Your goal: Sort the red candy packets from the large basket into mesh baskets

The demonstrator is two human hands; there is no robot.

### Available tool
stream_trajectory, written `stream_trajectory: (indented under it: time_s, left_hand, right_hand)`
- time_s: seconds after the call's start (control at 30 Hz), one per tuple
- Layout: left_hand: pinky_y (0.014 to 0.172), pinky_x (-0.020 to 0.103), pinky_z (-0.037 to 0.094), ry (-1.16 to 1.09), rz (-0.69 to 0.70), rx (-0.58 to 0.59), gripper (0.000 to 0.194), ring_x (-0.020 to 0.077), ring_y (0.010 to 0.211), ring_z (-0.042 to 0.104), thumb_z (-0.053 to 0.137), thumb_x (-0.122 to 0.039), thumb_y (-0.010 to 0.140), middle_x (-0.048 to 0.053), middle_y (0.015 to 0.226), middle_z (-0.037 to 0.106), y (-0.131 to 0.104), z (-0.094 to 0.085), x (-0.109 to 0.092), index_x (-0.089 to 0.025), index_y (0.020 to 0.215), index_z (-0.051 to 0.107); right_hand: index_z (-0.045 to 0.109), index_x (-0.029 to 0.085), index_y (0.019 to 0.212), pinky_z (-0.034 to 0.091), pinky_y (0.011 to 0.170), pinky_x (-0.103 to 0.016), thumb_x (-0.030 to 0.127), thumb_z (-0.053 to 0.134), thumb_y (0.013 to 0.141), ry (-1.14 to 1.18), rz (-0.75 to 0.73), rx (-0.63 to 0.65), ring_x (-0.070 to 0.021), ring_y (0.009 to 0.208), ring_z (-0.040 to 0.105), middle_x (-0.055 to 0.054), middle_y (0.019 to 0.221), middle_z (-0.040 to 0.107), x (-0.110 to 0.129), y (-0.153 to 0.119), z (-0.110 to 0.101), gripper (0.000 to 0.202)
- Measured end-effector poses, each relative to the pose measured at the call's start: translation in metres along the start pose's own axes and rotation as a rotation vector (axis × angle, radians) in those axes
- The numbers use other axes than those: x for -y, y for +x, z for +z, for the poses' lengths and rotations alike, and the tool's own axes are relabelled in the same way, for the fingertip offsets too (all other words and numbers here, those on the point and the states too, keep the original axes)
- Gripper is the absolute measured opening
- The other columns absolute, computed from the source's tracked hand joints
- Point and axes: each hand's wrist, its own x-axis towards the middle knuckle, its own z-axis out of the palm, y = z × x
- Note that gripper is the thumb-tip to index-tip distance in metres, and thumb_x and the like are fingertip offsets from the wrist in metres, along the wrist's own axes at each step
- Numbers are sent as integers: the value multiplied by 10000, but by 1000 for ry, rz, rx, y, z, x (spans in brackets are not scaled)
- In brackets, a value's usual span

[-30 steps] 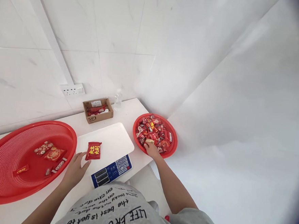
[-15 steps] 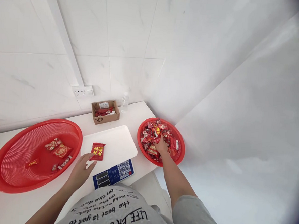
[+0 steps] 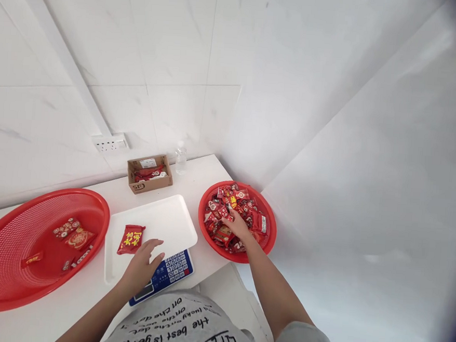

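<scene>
My left hand [image 3: 142, 264] hovers over the near edge of the white scale tray [image 3: 170, 214], fingers apart and holding nothing. Just left of its fingertips, a red packet with yellow characters [image 3: 131, 239] lies flat on the tray. Below the tray shows the scale's blue keypad panel [image 3: 172, 268], partly covered by my left hand. My right hand [image 3: 238, 227] is inside the right red basket [image 3: 271, 236], which is heaped with small red snack packets. Its thumb and fingers close on a small red snack packet [image 3: 222, 212] at the top of the heap.
To the left stands a larger red mesh basket [image 3: 8, 234] with a few red packets at its bottom. At the back are a small cardboard box [image 3: 149, 183] holding red packets and a clear plastic bottle [image 3: 181, 160]. A socket strip [image 3: 110, 143] is on the wall.
My left hand has moved right, away from the red packet on the tray. My right hand stays in the right basket, its fingers shifted to a packet on top. The view has turned slightly right.
</scene>
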Motion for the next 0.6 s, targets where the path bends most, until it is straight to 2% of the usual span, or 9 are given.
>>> stream_trajectory:
  time_s: [0.1,0.27,0.4,0.6]
  left_hand:
    - [895,382,447,-9,-18,36,354,247,1143,482,497,-399,765,85,1213,533,-2,19,-10,-224,1065,566]
    - [919,390,433,31,-8,90,324,246,1161,471,507,-373,774,85,1214,537,-3,41,-18,-232,1056,581]
    - [924,399,436,102,64,118,310,236,1140,492,477,-343,791,80,1194,552,1,46,-23,-228,1059,582]
    - [905,373,453,162,112,157,323,227,1142,496,451,-347,807,81,1217,540,7,46,-31,-223,1080,573]
  right_hand:
    - [418,186,1297,392,896,-310,440,504,793,-9,10,39,-225,1124,516,-100,1270,524,0,4,-1,571]
    - [521,214,1187,383,867,-326,314,571,760,-240,19,35,-246,1080,533,-84,1178,591,-3,6,-1,442]
    - [574,215,1081,393,804,-289,315,558,773,-221,3,34,-214,990,564,-58,1071,632,-6,3,-1,324]
    - [582,218,1007,378,777,-279,332,537,795,-239,-84,-20,-204,966,550,-62,1047,613,-4,-5,4,245]
